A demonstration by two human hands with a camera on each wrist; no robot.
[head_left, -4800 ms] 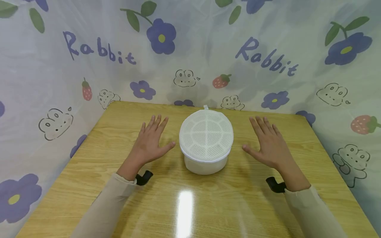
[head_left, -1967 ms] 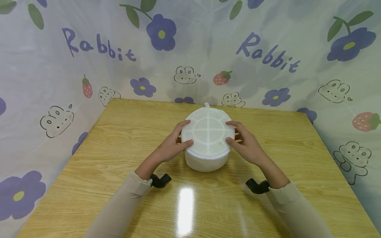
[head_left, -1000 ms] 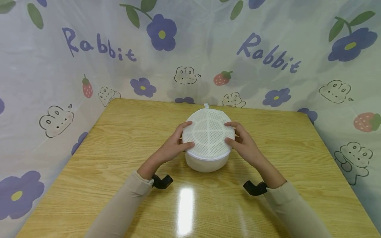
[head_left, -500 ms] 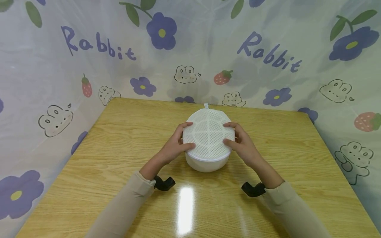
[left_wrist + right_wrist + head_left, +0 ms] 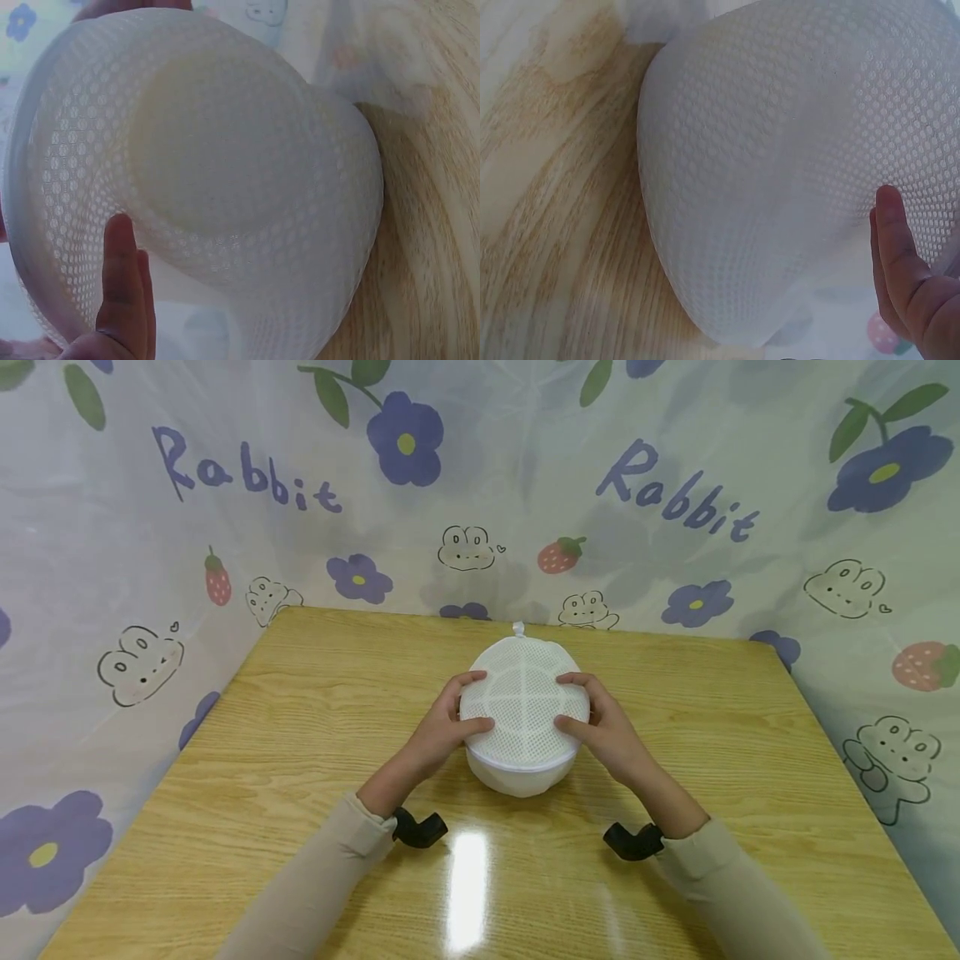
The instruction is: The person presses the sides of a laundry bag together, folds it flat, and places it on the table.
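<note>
A white round mesh laundry bag (image 5: 523, 702) stands on the wooden table, its flat top facing up with a pale cross-and-ring pattern. My left hand (image 5: 437, 735) grips its left side, thumb and index finger over the top edge. From the right, my right hand (image 5: 611, 739) grips it the same way. In the left wrist view, left-hand fingers (image 5: 124, 277) press into the honeycomb mesh wall, which bends inward there. Right-hand fingers (image 5: 901, 259) push against the opposite wall in the right wrist view. A small white tab (image 5: 518, 628) sticks up at the bag's back edge.
The glossy wooden table (image 5: 300, 710) reaches back to a pale curtain (image 5: 517, 468) printed with flowers, rabbits and strawberries, which also runs along both sides. Black bent wrist mounts (image 5: 420, 829) show at both cuffs.
Both hands have come in from either side and taken hold of the laundry bag. Over the last half second they have moved slightly closer together, and the bag's lower front looks narrower and more rounded.
</note>
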